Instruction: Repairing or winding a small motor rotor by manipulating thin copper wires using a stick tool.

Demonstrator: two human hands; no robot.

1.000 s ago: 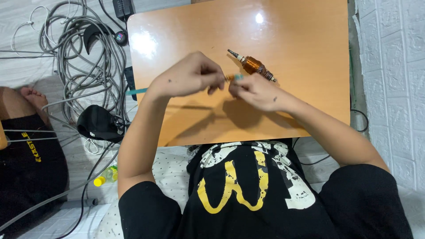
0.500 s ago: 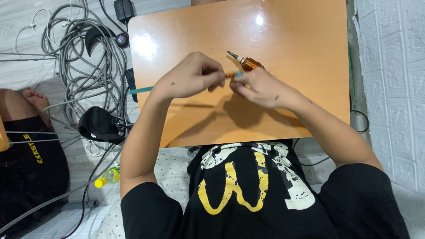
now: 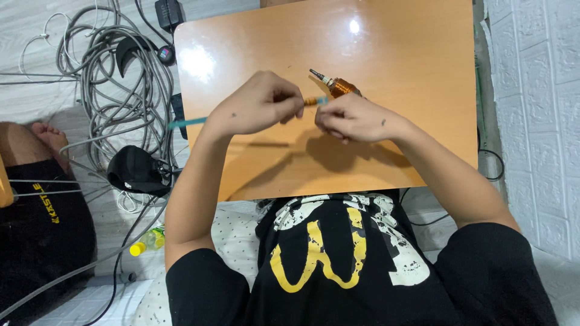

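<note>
Both my hands meet over the middle of an orange wooden table (image 3: 411, 48). My left hand (image 3: 260, 104) is closed around a thin teal-handled tool (image 3: 184, 122); the handle sticks out to the left of the hand, and the orange and teal front end (image 3: 314, 101) points at my right hand. My right hand (image 3: 353, 118) grips a small motor part with copper winding and a metal shaft (image 3: 337, 86), which pokes out above the fingers. The tool's tip touches my right fingers; the exact contact spot is hidden.
A tangle of grey cables (image 3: 115, 78) and a black adapter (image 3: 169, 11) lie on the floor to the left. A black cap-like object (image 3: 138, 171) and a yellow-capped bottle (image 3: 148, 240) sit nearby. Another person's leg (image 3: 30, 145) is at far left. A white brick wall (image 3: 538, 90) borders the right.
My right hand has closed further over the copper motor part, hiding more of it. Both hands stay together at the table's middle with only slight shifts.
</note>
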